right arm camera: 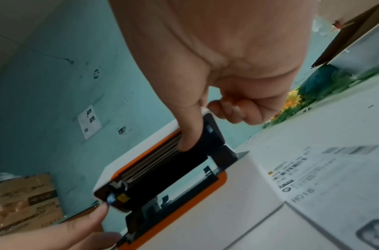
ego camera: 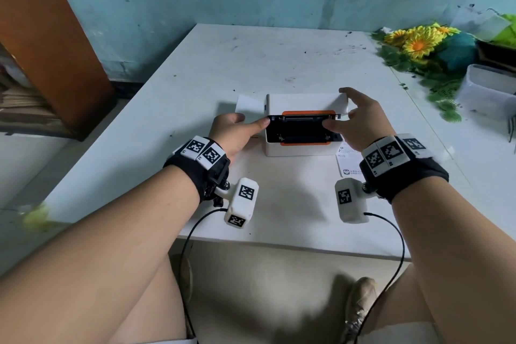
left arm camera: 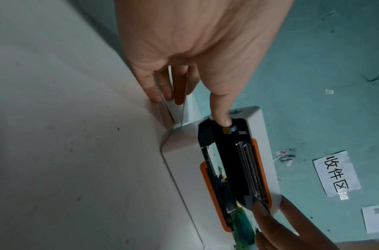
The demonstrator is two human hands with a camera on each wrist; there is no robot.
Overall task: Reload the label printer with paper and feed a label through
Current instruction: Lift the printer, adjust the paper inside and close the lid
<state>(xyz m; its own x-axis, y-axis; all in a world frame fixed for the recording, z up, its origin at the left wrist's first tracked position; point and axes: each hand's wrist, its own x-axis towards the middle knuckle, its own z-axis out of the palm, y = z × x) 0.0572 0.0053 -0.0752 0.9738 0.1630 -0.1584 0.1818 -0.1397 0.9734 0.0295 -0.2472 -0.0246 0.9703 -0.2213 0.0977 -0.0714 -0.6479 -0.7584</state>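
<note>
I'm looking down on the white table (ego camera: 279, 58), scuffed and speckled, with the label printer (ego camera: 301, 149) sitting mid-table, lid (ego camera: 305, 102) swung up and the black, orange-trimmed bay showing. Artificial sunflowers (ego camera: 418, 45) and a clear plastic tub (ego camera: 488, 92) sit off to the right edge. A printed sheet (ego camera: 349, 162) lies flat just beside the printer's right side, and a white sheet of label paper (ego camera: 248, 103) pokes out behind its left corner. My left hand (ego camera: 234, 134) has the thumb stretched onto the lid's left corner, the other fingers (left arm camera: 162, 84) reaching down to the paper behind. My right hand (ego camera: 360, 123) has the thumb pushed against the lid's underside at the right, remaining fingers curled loosely round the lid's right end.
</note>
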